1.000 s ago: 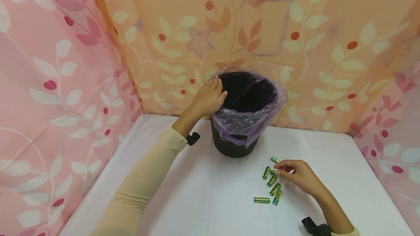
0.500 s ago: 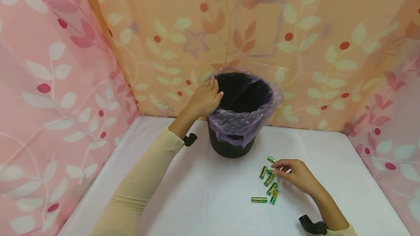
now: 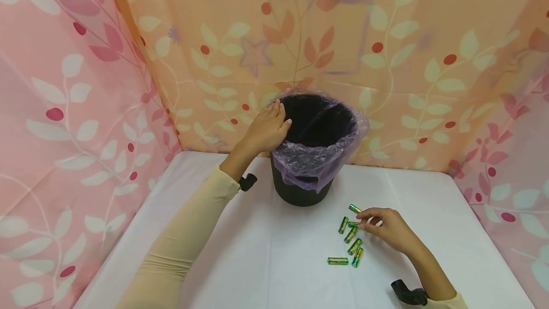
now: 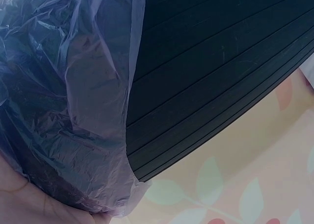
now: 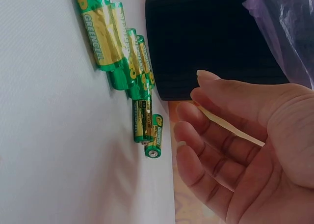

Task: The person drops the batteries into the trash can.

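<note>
A black bin [image 3: 300, 194] stands upright on the table, lined with a thin purple plastic bag [image 3: 315, 161] folded over its rim. My left hand [image 3: 267, 130] rests on the bin's left rim, over the bag, fingers extended. The left wrist view shows the palm's edge [image 4: 29, 199] against the crinkled bag. Several green-and-gold batteries [image 3: 338, 261] lie loosely grouped on the table in front of the bin. Beside the farther ones is my right hand [image 3: 388, 228], fingers loosely bent. In the right wrist view nothing is between its fingertips, which hover near the batteries [image 5: 142, 121].
White cloth covers the table [image 3: 240, 261]. An orange leaf-patterned curtain [image 3: 240, 61] hangs close behind the bin, with a pink patterned one [image 3: 86, 156] along the left side and another at the right. Each wrist wears a black camera mount [image 3: 409, 293].
The head view has shifted slightly, so everything sits a little farther left in it. Both hands, the bin and the batteries keep practically the same places relative to one another.
</note>
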Available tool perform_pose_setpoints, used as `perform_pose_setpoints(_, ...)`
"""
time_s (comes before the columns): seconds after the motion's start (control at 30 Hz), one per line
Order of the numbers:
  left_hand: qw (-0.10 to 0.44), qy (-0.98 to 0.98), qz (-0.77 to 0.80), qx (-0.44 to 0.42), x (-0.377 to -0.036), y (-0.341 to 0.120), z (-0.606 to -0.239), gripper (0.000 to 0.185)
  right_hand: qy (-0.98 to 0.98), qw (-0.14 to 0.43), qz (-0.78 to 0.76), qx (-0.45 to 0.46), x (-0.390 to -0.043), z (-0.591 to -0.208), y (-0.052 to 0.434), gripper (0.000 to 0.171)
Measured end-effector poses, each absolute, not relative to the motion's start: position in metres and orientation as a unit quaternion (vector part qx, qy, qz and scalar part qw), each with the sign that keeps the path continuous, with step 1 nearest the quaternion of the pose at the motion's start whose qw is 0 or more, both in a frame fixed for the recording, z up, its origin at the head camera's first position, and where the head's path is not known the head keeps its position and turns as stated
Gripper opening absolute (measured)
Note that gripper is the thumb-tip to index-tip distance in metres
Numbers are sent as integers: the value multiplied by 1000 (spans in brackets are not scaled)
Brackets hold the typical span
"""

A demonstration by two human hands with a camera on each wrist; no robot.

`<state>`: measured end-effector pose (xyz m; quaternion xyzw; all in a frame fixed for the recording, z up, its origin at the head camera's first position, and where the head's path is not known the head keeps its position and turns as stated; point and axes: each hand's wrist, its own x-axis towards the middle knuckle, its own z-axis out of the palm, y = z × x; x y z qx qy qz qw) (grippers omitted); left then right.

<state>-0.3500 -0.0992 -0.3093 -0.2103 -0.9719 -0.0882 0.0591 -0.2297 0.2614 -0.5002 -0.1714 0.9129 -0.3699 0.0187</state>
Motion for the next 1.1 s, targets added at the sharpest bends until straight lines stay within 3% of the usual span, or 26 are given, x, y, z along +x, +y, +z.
perform_pose_setpoints(0.3, 62, -971, -92, -211, -350, -98, -307, 66, 917, 8, -348, -193, -231, -501, 262, 21)
perform_pose_setpoints(0.7, 63, -972, -88, -211, -349, -98, -306, 65, 922, -67, -307, -225, -233, -513, 261, 26)
perform_pose_setpoints(1.1, 52, -972, -98, -206, -348, -100, -308, 67, 948, -70, -237, -201, -232, -515, 251, 25)
